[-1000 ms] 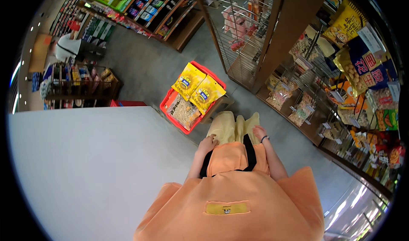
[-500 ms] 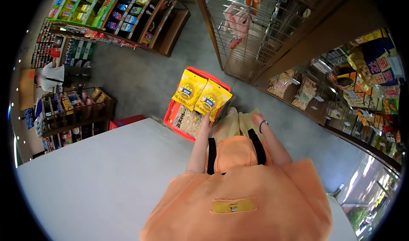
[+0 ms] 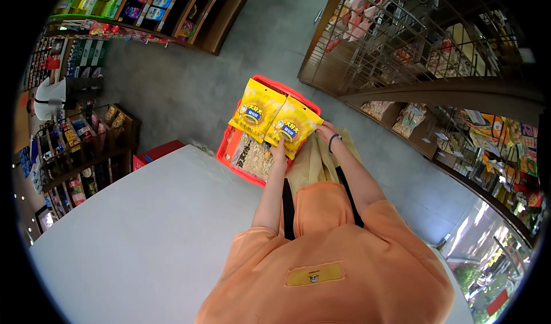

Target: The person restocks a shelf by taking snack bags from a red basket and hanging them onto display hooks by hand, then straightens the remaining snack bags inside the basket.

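Note:
Two glossy yellow snack bags lie side by side across the top of a red shopping basket [image 3: 287, 86]. On the right yellow bag [image 3: 298, 116], my left hand [image 3: 279, 152] grips the lower edge, its thumb on the front and its other fingers hidden. My right hand [image 3: 328, 132] pinches the same bag at its right edge; a dark band circles that wrist. The left yellow bag [image 3: 258, 102] is partly overlapped by the right one. Beneath them, a clear and orange pack [image 3: 256, 159] with pale contents fills the basket's near part.
A white counter top [image 3: 149, 221] spreads on my left. Tall wire-fronted shelving [image 3: 367, 43] stands at the right, with packaged snacks [image 3: 488, 135] farther along. Wooden shelves of goods [image 3: 201, 14] are at the far left, and a person in a white top [image 3: 50, 98] is beyond a display stand [image 3: 92, 140].
My right hand has come left from beside my trousers and taken the right bag's edge. My left hand stays at the bag's bottom. The view has shifted slightly.

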`<state>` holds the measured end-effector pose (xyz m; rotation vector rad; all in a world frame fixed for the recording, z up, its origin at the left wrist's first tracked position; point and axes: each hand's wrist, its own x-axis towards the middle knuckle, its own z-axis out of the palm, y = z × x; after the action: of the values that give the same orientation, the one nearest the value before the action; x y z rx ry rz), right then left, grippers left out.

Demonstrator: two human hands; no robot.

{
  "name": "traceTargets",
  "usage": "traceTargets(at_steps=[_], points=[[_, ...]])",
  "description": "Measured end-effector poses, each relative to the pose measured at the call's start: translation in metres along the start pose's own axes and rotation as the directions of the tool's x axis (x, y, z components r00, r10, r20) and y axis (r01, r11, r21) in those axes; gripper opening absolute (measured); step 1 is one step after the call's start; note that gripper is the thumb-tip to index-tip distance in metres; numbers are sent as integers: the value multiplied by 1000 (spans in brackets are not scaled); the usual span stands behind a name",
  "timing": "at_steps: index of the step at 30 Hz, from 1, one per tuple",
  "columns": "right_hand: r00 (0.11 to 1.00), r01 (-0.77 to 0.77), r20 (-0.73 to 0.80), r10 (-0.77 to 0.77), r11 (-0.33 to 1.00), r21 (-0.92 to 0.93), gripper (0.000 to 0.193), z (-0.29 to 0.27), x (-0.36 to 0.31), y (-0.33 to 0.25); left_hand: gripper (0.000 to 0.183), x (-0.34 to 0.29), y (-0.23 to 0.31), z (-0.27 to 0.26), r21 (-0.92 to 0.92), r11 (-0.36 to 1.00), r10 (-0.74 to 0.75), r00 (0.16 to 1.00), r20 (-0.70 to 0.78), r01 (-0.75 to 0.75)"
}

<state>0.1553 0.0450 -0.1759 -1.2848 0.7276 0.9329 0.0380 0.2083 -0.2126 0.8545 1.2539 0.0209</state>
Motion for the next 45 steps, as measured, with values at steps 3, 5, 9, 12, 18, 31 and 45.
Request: traceTargets(at_steps=[3,5,9,12,18,31,45], points=[[993,1,-117,9,996,85,21,7,14,11,35,-10,15,0,49,994,-102,995,17,101],[972,225,-105,-209,960,168,18,-12,38,24,37,-30,29,22,84,988,-135,989,56,130],[986,165,-60,-158,977,134,16,1,25,14,43,-49,46,18,277,928,-247,968,-48,251],[980,198,-34,-195,966,166,16,13,4,1,41,-49,44,11,187,951,-251,968,7,246],[964,265,-18,-265,959,99,16,20,-48,-8,35,-51,49,8,120,968,-242,944,225,220],[738,667,26,-675,734,126,12,-22,-195,1,38,-116,51,15,274,909,-416,700,580,313],[419,880,-571,-706,472,62,9,-191,-377,54,28,-321,11,161,405,706,-413,127,902,-581]])
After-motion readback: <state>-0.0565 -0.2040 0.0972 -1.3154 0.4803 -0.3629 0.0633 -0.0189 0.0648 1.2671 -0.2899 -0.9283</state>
